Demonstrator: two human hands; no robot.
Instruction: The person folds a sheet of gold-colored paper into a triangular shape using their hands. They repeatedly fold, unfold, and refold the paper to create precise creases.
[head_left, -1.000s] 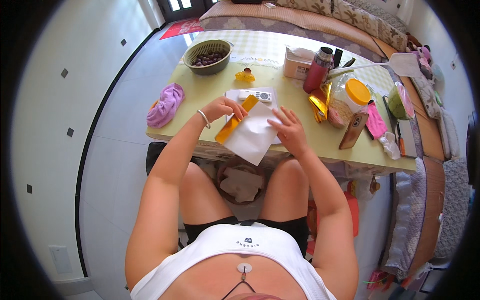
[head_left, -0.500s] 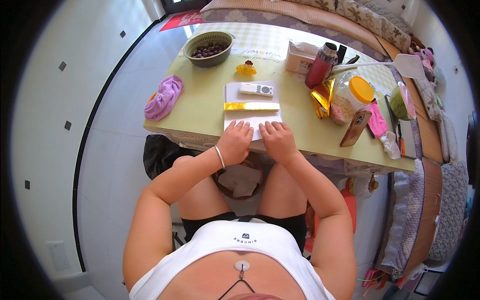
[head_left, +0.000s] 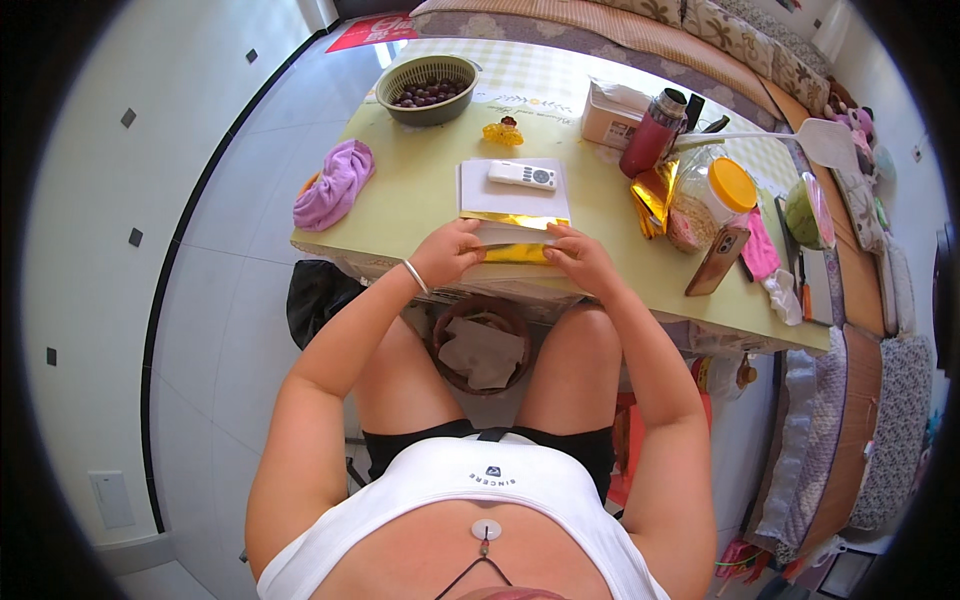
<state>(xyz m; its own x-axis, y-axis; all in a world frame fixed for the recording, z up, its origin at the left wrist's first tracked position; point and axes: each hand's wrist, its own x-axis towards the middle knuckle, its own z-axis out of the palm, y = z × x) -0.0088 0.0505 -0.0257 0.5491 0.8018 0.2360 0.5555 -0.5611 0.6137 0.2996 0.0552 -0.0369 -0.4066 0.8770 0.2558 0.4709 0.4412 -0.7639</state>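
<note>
A sheet of gold foil paper with a white back lies at the table's near edge. Its far part shows as a gold strip [head_left: 540, 221], and along its near edge a gold fold [head_left: 515, 254] is turned up. My left hand [head_left: 452, 252] pinches the left end of that fold, and my right hand [head_left: 583, 260] pinches the right end; the thumbs are partly hidden. Just beyond, a white remote control [head_left: 522, 175] rests on a stack of white paper [head_left: 475, 192].
On the table [head_left: 405, 195] stand a basket of grapes [head_left: 430, 100], a red flask [head_left: 650, 135], a yellow-lidded jar [head_left: 728, 187] and a tilted phone [head_left: 715, 262]. A purple cloth [head_left: 337, 185] lies left. A waste bin [head_left: 482, 350] sits below, between my knees.
My hands have gone from lying flat on the sheet to gripping its near edge, moving slightly apart. That edge is now turned up, showing gold.
</note>
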